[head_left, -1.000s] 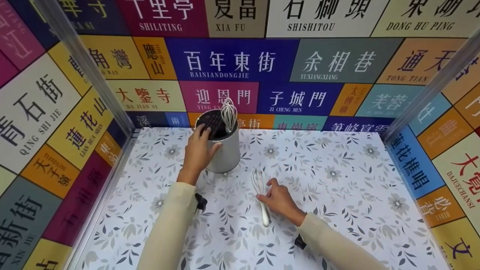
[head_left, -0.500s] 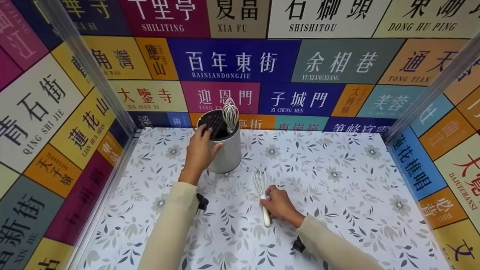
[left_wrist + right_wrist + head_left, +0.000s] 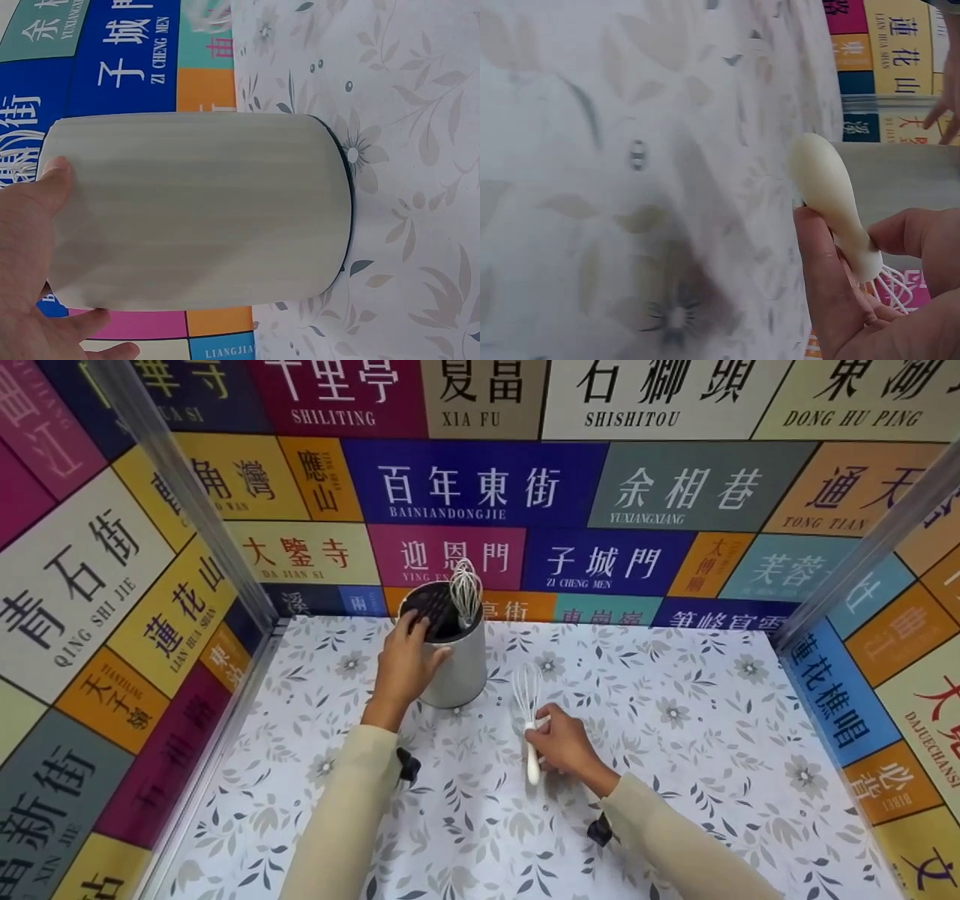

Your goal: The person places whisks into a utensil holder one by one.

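Observation:
A white cylindrical utensil holder [image 3: 457,660] [image 3: 195,210] with a dark slotted top stands near the back of the flowered table, and one wire whisk [image 3: 465,589] sticks out of it. My left hand [image 3: 405,664] [image 3: 37,255] grips the holder's side, fingers over its rim. My right hand [image 3: 559,746] [image 3: 855,300] pinches the cream handle of a second whisk [image 3: 529,716] [image 3: 832,199], lifted off the table with its wire head pointing toward the holder.
The flowered tablecloth [image 3: 675,750] covers the table. Walls of coloured sign panels [image 3: 480,487] close in the back and both sides, with metal corner posts [image 3: 187,502]. Open cloth lies to the right of my right hand.
My right hand closed round the second whisk's handle and raised it off the table, moving it a little toward the holder. My left hand stayed on the holder.

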A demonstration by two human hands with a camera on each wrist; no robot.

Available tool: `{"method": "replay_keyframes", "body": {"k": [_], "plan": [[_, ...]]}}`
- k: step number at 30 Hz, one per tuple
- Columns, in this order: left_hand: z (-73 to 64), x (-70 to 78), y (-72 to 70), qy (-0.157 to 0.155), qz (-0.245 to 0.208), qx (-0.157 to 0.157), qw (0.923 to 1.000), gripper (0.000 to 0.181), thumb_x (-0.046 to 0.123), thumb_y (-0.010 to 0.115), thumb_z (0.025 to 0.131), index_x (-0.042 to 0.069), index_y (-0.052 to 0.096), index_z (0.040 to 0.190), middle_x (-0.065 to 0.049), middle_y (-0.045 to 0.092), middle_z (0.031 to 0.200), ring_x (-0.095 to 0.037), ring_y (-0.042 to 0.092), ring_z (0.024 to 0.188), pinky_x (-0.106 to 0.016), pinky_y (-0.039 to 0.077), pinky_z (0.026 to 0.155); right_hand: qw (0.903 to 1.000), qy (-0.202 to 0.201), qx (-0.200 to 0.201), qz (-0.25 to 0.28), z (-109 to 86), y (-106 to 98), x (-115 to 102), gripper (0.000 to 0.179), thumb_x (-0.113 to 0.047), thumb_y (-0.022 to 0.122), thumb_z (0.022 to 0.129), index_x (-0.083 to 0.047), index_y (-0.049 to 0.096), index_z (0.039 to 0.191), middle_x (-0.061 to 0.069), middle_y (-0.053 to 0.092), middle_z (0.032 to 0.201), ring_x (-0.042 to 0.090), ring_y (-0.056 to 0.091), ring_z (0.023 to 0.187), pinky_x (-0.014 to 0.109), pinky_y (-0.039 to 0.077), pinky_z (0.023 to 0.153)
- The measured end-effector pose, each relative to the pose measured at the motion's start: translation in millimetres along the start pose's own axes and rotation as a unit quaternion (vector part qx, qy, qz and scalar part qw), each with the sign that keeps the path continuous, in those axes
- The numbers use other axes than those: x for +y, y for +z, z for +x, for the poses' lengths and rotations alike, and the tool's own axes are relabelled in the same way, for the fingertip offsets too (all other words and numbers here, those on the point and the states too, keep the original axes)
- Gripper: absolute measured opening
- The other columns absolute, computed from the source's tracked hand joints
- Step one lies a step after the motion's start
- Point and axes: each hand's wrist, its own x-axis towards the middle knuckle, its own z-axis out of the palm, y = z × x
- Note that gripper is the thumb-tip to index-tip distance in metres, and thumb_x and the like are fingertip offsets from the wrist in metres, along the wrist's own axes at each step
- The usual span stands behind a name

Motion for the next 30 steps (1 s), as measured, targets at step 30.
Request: {"method": "replay_keyframes", "body": {"k": [30], "plan": [[0.4,-0.5,-0.2,0.006,0.003,0.004,1.0000,0.070,0.048,0.070,0.095,0.008,0.052,0.149,-0.014,0.037,0.162,-0.041,0.045,0.142,-0.059,0.044,0.111,0.9727,-0.181,0.077,0.124,51.5,-29,-164,0.040,-0.023,0.067,0.094,-0.011,0.048,0.128,0.010,0.073,0.107,0.022,0.074,0.087,0.042,0.063,0.060]]}}
